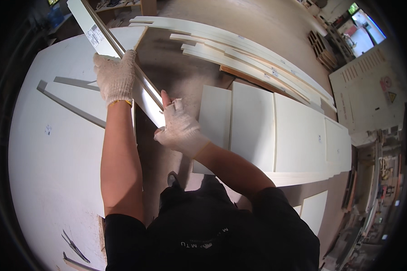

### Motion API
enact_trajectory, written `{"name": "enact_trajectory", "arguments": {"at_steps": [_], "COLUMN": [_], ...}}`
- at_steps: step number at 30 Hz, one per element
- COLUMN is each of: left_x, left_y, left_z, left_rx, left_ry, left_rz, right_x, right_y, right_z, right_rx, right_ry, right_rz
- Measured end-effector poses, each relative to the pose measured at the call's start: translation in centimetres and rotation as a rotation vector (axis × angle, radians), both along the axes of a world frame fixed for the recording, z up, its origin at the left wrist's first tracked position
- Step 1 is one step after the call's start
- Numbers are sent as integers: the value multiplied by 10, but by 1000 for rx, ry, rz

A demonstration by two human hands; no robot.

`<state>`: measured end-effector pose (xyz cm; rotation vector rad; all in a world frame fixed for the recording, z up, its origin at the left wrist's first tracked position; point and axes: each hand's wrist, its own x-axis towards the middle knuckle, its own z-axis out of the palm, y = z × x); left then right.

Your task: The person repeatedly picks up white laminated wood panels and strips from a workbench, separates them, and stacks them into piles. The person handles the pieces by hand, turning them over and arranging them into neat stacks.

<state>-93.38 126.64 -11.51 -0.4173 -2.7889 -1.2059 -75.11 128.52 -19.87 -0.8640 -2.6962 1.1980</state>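
A long, narrow white board (pixel 150 100) with a brown edge slants across the upper left, a printed label on its face. It is held above the gap between the large white panel (pixel 45 167) on my left and the stacked boards on my right. My left hand (pixel 115 77), in a knitted off-white glove, is closed around its middle. Close to the near end, my right hand (pixel 180 125) grips the same board. Its glove leaves at least one fingertip bare. The undersides of both grips are hidden.
Wide white panels (pixel 253 126) lie in an overlapping stack to the right, with several narrow white strips (pixel 239 43) beyond them. Dark-handled pliers (pixel 75 246) rest on the left panel. A pale cabinet (pixel 366 95) with a warning sign stands at far right, near wooden pallets (pixel 322 50).
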Motion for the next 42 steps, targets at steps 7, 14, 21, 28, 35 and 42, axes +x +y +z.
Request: {"name": "enact_trajectory", "arguments": {"at_steps": [7,14,21,28,35,42], "left_x": [46,39,79,164,206,218], "left_y": [76,193,401,543,645,768], "left_z": [-34,-65,-146,-261,-339,-384], "left_rx": [-22,-105,-767,-964,-855,-906], "left_ry": [-81,25,293,181,281,351], "left_rz": [-285,-823,-1249,-1485,-1605,-1513], "right_x": [-20,57,276,365,361,364], "right_y": [35,167,344,357,366,378], "right_z": [-33,-88,-182,-240,-238,-252], "right_rx": [-28,357,311,416,361,-114], "right_ry": [179,463,-232,-318,-151,-98], "right_rz": [-226,-191,-829,-951,-1003,-1185]}}
